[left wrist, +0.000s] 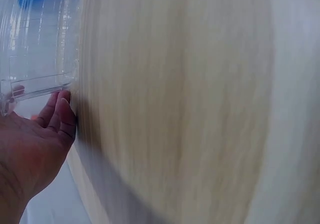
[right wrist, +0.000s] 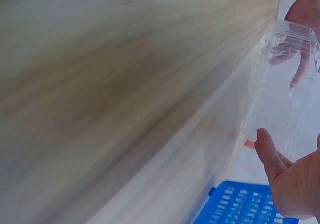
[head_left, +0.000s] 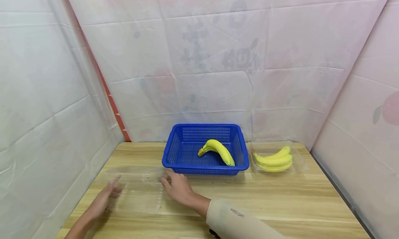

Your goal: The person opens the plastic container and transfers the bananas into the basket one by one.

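Both hands are holding the clear box [head_left: 140, 195], front-left of the basket [head_left: 199, 167] — L hand [head_left: 102, 199] gripping one side, R hand [head_left: 179, 188] the opp. side. Thin plastic's prob. feeling light, slick, easily dented — gripping opp. edges gently, w/o squeezing, should be working best.

In the head view, the clear rectangular plastic container [head_left: 137, 195] at seven o'clock is blurred; the beige fabric sleeve [head_left: 241, 223] runs off the edge at five. The right wrist view crops the right hand [right wrist: 297, 186] at four o'clock and the blue rectangular plastic basket [right wrist: 244, 204] at five.
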Demonstrator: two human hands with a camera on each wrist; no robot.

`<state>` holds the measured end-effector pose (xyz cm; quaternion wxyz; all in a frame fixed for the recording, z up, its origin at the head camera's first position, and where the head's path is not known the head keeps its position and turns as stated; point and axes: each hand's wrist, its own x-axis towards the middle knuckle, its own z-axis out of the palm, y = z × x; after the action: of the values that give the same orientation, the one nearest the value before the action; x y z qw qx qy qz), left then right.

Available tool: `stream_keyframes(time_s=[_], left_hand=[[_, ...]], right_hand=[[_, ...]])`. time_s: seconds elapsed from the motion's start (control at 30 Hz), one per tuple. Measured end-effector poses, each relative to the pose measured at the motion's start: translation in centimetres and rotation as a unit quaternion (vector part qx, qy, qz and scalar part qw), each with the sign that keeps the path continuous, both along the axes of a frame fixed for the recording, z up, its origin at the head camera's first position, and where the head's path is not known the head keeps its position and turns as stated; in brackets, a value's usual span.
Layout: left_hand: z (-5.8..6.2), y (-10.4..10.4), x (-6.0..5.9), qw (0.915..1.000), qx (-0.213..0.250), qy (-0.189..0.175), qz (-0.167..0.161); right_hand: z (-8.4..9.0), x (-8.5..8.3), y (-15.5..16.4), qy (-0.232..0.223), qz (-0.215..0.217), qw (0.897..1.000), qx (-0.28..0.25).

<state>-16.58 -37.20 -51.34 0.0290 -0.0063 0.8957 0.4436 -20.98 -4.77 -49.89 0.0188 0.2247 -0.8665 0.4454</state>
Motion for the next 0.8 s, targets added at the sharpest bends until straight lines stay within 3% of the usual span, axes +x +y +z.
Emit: stream_keyframes(time_s=[0.37,0.8], left_hand=[[-0.4,-2.9,-0.7,0.9996,0.025,0.004,0.006],[-0.1,-4.0,-0.7,0.998,0.055,-0.031,0.007]], right_hand=[[0.6,0.2,-4.0,-0.101,-0.074,0.988,-0.095],[0.2,-1.9,-6.7,-0.204,-0.097,0.948,-0.224]])
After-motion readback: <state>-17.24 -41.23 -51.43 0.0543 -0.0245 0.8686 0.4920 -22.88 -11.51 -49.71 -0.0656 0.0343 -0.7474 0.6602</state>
